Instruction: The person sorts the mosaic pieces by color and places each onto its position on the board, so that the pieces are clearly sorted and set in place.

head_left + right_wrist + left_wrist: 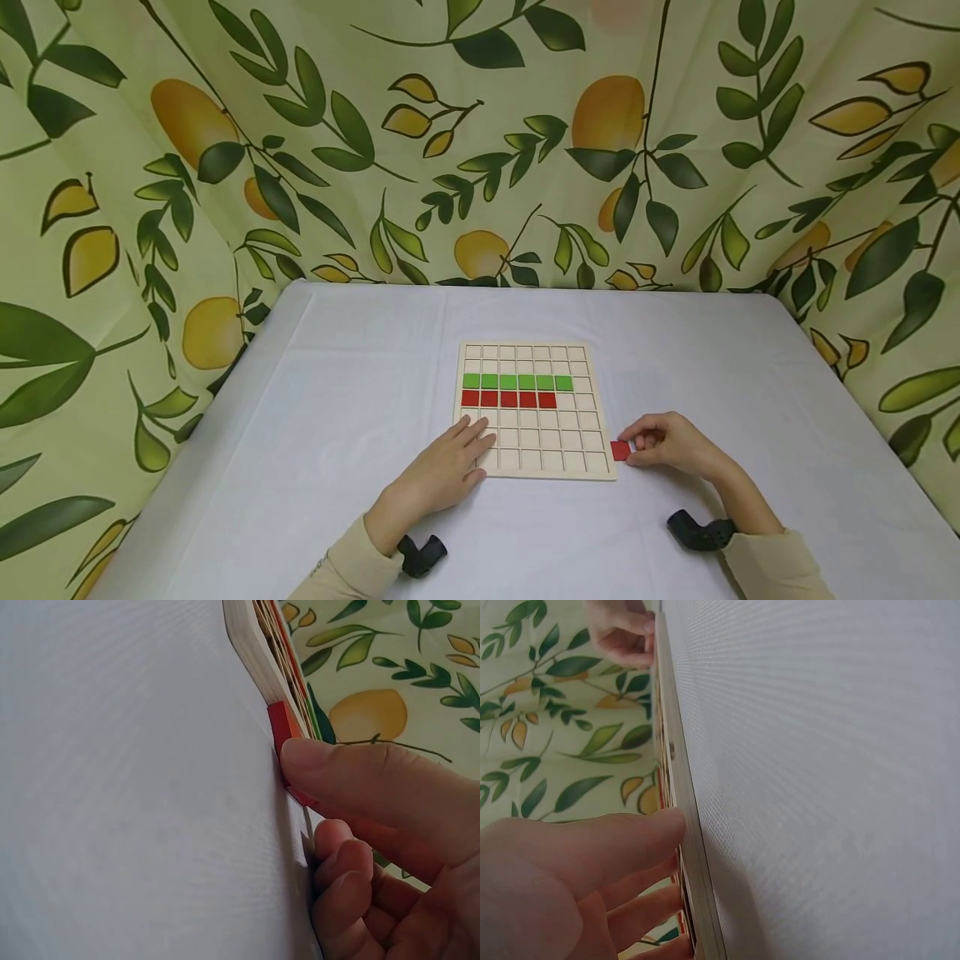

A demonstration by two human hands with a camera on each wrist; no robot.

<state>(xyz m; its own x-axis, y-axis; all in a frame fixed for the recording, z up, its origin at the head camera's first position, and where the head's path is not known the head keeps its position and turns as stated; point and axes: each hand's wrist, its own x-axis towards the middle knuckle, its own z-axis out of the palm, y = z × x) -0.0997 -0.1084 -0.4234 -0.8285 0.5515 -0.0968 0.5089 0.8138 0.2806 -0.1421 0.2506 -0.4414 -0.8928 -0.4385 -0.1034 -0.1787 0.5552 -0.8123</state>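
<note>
A wooden grid board point(530, 460) lies flat on the table, with a row of green square tiles point(527, 382) above a shorter row of red square tiles point(508, 399). My left hand point(442, 462) rests on the board's lower left corner, fingers spread and fairly straight; in the left wrist view the thumb touches the board's edge. Just off the lower right edge, my right hand point(671, 444) pinches a loose red tile point(620, 451) between thumb and fingers. The right wrist view shows that red tile point(279, 724) close by the board's corner, partly covered by the thumb.
A white cloth covers the table point(360, 358). Behind and at both sides hangs a curtain point(480, 167) printed with leaves and yellow fruit. Black curved devices point(701, 531) sit at both wrists, by the beige sleeves point(776, 567).
</note>
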